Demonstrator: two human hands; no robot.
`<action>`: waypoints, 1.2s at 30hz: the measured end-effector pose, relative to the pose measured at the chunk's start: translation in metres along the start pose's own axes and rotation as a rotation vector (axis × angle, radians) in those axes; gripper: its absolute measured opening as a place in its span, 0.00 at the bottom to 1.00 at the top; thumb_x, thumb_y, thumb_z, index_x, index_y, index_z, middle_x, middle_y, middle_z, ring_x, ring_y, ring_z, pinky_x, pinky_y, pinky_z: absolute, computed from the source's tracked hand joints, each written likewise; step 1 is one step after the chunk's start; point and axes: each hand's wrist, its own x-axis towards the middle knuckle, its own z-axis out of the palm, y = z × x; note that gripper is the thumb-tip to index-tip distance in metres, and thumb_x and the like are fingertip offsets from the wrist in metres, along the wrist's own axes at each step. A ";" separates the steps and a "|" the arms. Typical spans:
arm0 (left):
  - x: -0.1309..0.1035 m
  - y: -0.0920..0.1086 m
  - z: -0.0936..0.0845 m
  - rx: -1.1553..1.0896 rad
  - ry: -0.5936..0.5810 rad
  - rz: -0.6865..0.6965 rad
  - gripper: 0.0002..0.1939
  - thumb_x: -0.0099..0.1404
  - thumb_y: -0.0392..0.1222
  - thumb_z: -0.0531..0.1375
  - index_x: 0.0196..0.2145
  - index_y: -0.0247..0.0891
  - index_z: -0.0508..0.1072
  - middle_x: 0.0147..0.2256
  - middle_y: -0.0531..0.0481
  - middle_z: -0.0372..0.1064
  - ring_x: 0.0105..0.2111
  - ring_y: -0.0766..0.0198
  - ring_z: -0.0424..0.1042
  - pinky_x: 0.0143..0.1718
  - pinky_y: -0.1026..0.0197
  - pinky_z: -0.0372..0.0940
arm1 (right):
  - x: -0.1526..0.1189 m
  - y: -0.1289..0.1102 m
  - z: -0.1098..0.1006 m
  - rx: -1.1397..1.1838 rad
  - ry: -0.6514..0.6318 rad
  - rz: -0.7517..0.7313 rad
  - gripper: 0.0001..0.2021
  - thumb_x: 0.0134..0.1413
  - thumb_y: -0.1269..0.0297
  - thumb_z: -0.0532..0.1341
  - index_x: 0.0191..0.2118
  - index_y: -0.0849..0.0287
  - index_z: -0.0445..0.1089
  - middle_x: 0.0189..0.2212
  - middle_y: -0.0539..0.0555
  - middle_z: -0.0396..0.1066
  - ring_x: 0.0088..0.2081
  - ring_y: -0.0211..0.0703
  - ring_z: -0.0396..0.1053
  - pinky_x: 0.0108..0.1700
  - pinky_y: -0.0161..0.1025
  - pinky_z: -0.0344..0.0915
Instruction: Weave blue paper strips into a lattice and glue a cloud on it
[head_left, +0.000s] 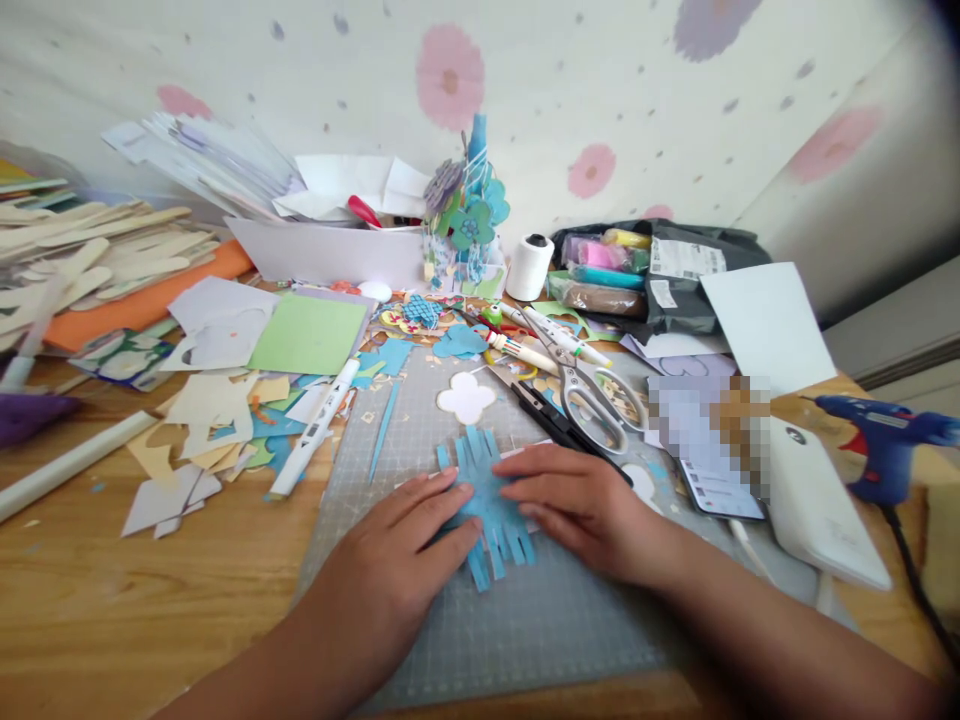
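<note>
Blue paper cut into strips lies low over the grey cutting mat, its loose strip ends sticking out at top and bottom. My left hand grips its left side, thumb and fingertips on the paper. At the right edge, the closed fingers of my right hand hold the same piece. A pale strip shows partly beneath those fingers. Just beyond is a white flower-shaped cutout. A black craft knife and grey-handled scissors lie past my right hand.
Paper scraps and a white marker are at left, near wooden sticks. A phone, white power bank with cable and blue glue gun sit at right. A thread spool stands at the back.
</note>
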 end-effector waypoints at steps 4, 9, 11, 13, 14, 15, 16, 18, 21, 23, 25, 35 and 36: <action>0.001 0.000 -0.001 -0.002 -0.012 0.015 0.17 0.70 0.31 0.47 0.43 0.39 0.75 0.47 0.44 0.75 0.52 0.52 0.70 0.47 0.47 0.72 | -0.007 0.001 -0.018 0.013 -0.024 0.060 0.09 0.59 0.75 0.58 0.42 0.60 0.73 0.46 0.60 0.74 0.47 0.43 0.71 0.48 0.40 0.69; 0.002 0.001 -0.002 0.031 -0.021 0.036 0.18 0.69 0.29 0.47 0.44 0.38 0.75 0.47 0.43 0.75 0.51 0.51 0.71 0.45 0.46 0.73 | -0.007 -0.004 -0.013 -0.142 -0.171 -0.029 0.06 0.60 0.73 0.59 0.38 0.61 0.74 0.42 0.58 0.74 0.43 0.45 0.70 0.48 0.43 0.67; 0.001 0.001 -0.003 0.047 -0.032 0.040 0.19 0.68 0.28 0.46 0.44 0.38 0.75 0.48 0.43 0.75 0.51 0.51 0.70 0.45 0.46 0.73 | -0.006 -0.004 -0.008 -0.209 -0.163 -0.073 0.07 0.60 0.73 0.58 0.36 0.61 0.74 0.41 0.58 0.75 0.42 0.45 0.70 0.47 0.44 0.67; 0.000 0.000 -0.002 0.067 -0.054 0.051 0.20 0.68 0.27 0.46 0.46 0.39 0.75 0.49 0.44 0.74 0.52 0.51 0.70 0.46 0.47 0.72 | -0.005 -0.003 -0.005 -0.266 -0.145 -0.101 0.07 0.60 0.73 0.58 0.35 0.61 0.74 0.40 0.58 0.75 0.41 0.46 0.69 0.45 0.43 0.68; 0.000 -0.001 -0.002 0.080 -0.070 0.060 0.21 0.68 0.28 0.46 0.49 0.41 0.74 0.49 0.44 0.74 0.52 0.52 0.70 0.47 0.47 0.72 | -0.004 -0.003 -0.004 -0.290 -0.138 -0.111 0.08 0.60 0.72 0.57 0.34 0.61 0.74 0.39 0.58 0.75 0.40 0.46 0.69 0.45 0.43 0.68; -0.001 -0.001 -0.002 0.092 -0.085 0.071 0.22 0.68 0.28 0.46 0.51 0.42 0.72 0.50 0.45 0.73 0.52 0.52 0.69 0.47 0.47 0.71 | -0.004 -0.004 -0.003 -0.310 -0.133 -0.120 0.08 0.61 0.72 0.57 0.34 0.61 0.73 0.39 0.58 0.75 0.40 0.46 0.69 0.44 0.43 0.68; -0.002 -0.001 -0.002 0.102 -0.101 0.078 0.23 0.68 0.28 0.46 0.52 0.43 0.71 0.50 0.45 0.73 0.53 0.53 0.69 0.48 0.47 0.71 | -0.004 -0.004 -0.003 -0.328 -0.133 -0.126 0.08 0.61 0.72 0.57 0.34 0.61 0.73 0.38 0.58 0.75 0.40 0.46 0.69 0.45 0.44 0.67; -0.002 -0.001 -0.002 0.110 -0.117 0.077 0.23 0.68 0.28 0.45 0.53 0.45 0.71 0.51 0.45 0.73 0.53 0.53 0.69 0.49 0.46 0.70 | -0.003 -0.005 -0.002 -0.363 -0.138 -0.127 0.09 0.62 0.71 0.56 0.33 0.60 0.73 0.37 0.57 0.75 0.39 0.46 0.69 0.46 0.45 0.67; -0.002 0.000 -0.002 0.100 -0.118 0.063 0.22 0.69 0.29 0.45 0.51 0.44 0.73 0.50 0.45 0.73 0.53 0.51 0.69 0.50 0.43 0.68 | -0.004 -0.006 -0.001 -0.389 -0.140 -0.126 0.09 0.62 0.71 0.56 0.32 0.60 0.72 0.36 0.56 0.75 0.38 0.46 0.70 0.47 0.46 0.67; -0.002 0.001 -0.001 0.094 -0.126 0.054 0.23 0.69 0.29 0.45 0.51 0.44 0.73 0.50 0.45 0.73 0.53 0.51 0.69 0.50 0.41 0.67 | -0.005 -0.005 -0.001 -0.345 -0.133 -0.126 0.08 0.60 0.72 0.56 0.32 0.60 0.72 0.36 0.56 0.75 0.38 0.45 0.70 0.48 0.47 0.66; -0.003 0.000 0.000 0.078 -0.130 0.037 0.24 0.68 0.27 0.45 0.51 0.45 0.72 0.50 0.46 0.73 0.53 0.52 0.69 0.51 0.40 0.66 | -0.006 -0.004 -0.003 -0.267 -0.091 -0.108 0.06 0.59 0.73 0.57 0.35 0.61 0.72 0.38 0.56 0.75 0.39 0.44 0.71 0.50 0.46 0.67; -0.009 -0.012 -0.019 -0.066 0.063 -0.130 0.18 0.65 0.28 0.51 0.48 0.40 0.72 0.52 0.46 0.72 0.57 0.57 0.66 0.57 0.47 0.62 | -0.006 -0.006 -0.001 -0.334 -0.120 -0.125 0.08 0.61 0.70 0.57 0.44 0.61 0.72 0.46 0.59 0.75 0.49 0.48 0.70 0.54 0.51 0.66; -0.012 -0.013 -0.021 -0.023 0.047 -0.122 0.17 0.65 0.28 0.52 0.48 0.40 0.72 0.52 0.46 0.72 0.57 0.57 0.66 0.57 0.46 0.62 | -0.006 -0.006 0.000 -0.339 -0.108 -0.127 0.08 0.61 0.70 0.57 0.44 0.61 0.72 0.46 0.59 0.75 0.49 0.49 0.70 0.54 0.51 0.66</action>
